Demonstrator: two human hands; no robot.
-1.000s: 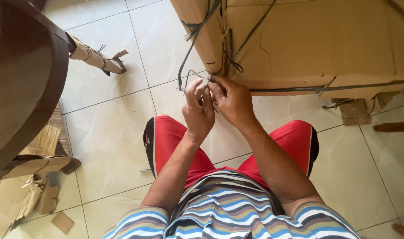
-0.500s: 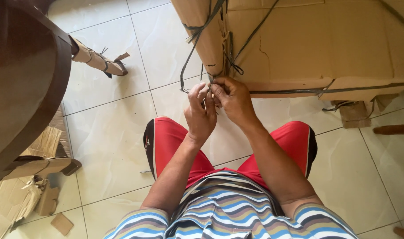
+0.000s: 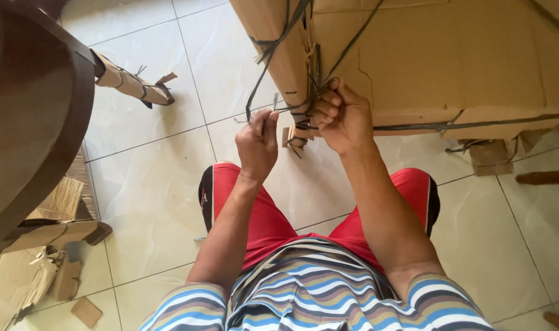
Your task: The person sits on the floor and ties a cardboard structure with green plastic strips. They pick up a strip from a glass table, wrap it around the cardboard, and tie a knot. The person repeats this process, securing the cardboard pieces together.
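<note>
At about twelve o'clock from our body, just above our knees, stands the large brown cardboard-wrapped object (image 3: 451,61), bound with thin dark plastic straps (image 3: 347,46) which cross at its near corner. There is only the head view, so we go through it from the centre outwards.

Our right hand (image 3: 344,116) is closed in a fist on the knot of straps at the corner of the cardboard, the knuckles pressed against the package. Our left hand (image 3: 258,142) is at ten o'clock from the right one and a little apart; its fingers are pinched on a loose strap end (image 3: 255,86), which goes up from the hand to the top edge of the box. A small torn piece of cardboard (image 3: 295,136) hangs between both hands.

At nine o'clock from the hands is the dark brown round wooden table top (image 3: 28,116). One of its legs, wrapped in cardboard and tied with the same dark strap (image 3: 132,83), reaches over the pale tiled floor (image 3: 151,184). At seven o'clock some flat cardboard scraps (image 3: 22,282) lie on the tiles. At six o'clock we see our red shorts (image 3: 261,220) and striped shirt (image 3: 316,294).

In our judgement, the strap is narrow and looks tight, so a hard pull with bare fingers may cut or burn the skin. If the strap breaks or slips out suddenly, the left hand may fly back, and the cardboard corner, already cracked, may tear more.
</note>
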